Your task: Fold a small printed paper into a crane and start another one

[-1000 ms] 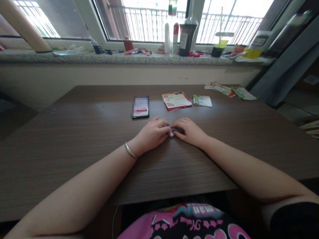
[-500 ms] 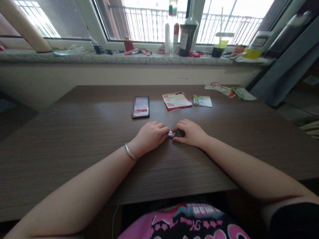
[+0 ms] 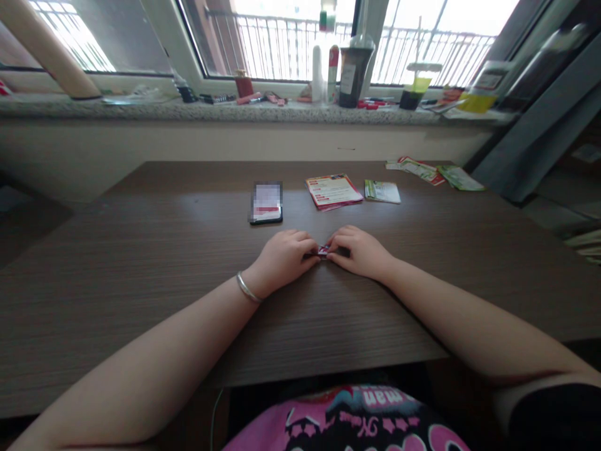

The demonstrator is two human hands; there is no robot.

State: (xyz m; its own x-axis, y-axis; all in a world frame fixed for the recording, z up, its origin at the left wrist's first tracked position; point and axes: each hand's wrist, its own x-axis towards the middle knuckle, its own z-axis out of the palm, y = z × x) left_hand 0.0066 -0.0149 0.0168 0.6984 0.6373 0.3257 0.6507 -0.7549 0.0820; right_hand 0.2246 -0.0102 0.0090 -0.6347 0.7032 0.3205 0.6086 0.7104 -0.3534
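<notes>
A small piece of printed paper (image 3: pixel 323 250), white with pink and dark marks, lies low over the table between my hands. It looks folded, though the fingers cover most of it. My left hand (image 3: pixel 291 255) pinches its left end, and a silver bangle circles that wrist. On the other side my right hand (image 3: pixel 357 250) grips the right end between thumb and fingertips. Both hands rest on the brown wooden table (image 3: pixel 154 263). Just beyond my left hand lies a phone (image 3: pixel 267 203) with its screen lit and blurred.
Past my hands lie a stack of red-edged printed cards (image 3: pixel 333 191) and a smaller green-and-white stack (image 3: pixel 382 191). More leaflets (image 3: pixel 422 170) are spread at the far right. Bottles and a dark lidded cup (image 3: pixel 353 75) stand along the granite windowsill (image 3: pixel 282 113).
My right thumb and fingers have closed in on the right end of the folded piece, where they were wider apart. My left hand has barely shifted.
</notes>
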